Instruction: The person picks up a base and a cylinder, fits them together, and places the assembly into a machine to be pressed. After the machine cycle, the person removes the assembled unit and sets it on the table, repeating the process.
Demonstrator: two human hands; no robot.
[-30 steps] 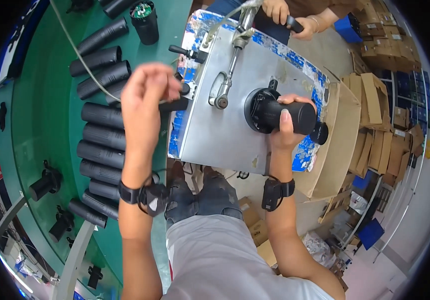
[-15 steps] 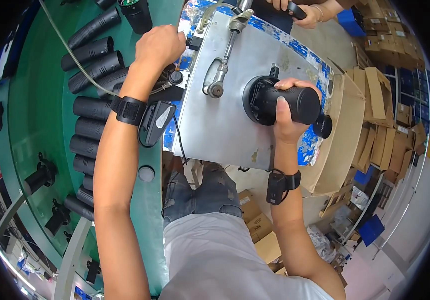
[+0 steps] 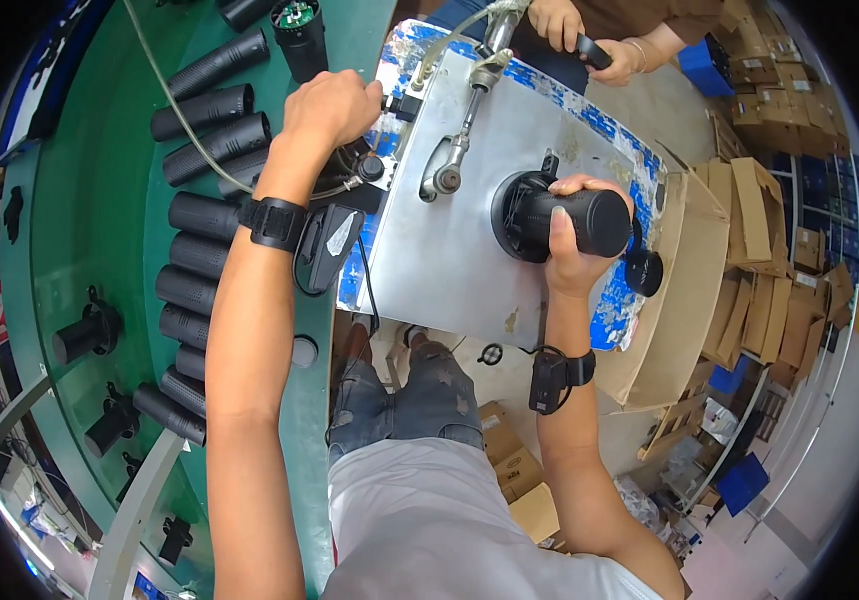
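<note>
My right hand (image 3: 580,245) wraps round a black cylindrical housing (image 3: 605,222), thumb along its near side. The cylinder lies tilted toward me, its other end at a round black flange (image 3: 517,218) on the metal plate (image 3: 430,270). Whether the two are joined I cannot tell. My left hand (image 3: 335,108) is closed in a fist beside a small black fitting (image 3: 408,107) at the plate's left edge; what it grips, if anything, is hidden. Between my hands stands a metal clamp arm (image 3: 472,110) with a round end (image 3: 447,180).
Several black perforated cylinders (image 3: 200,252) line the green conveyor (image 3: 140,330) on my left, with an open one (image 3: 298,45) showing a circuit board. A black cap (image 3: 644,272) sits by the plate's right edge, next to a cardboard box (image 3: 685,290). Opposite, another person's hands (image 3: 590,45) hold a black ring.
The whole view has shifted slightly, so the scene sits a little further right and down. Both hands keep their places and grips.
</note>
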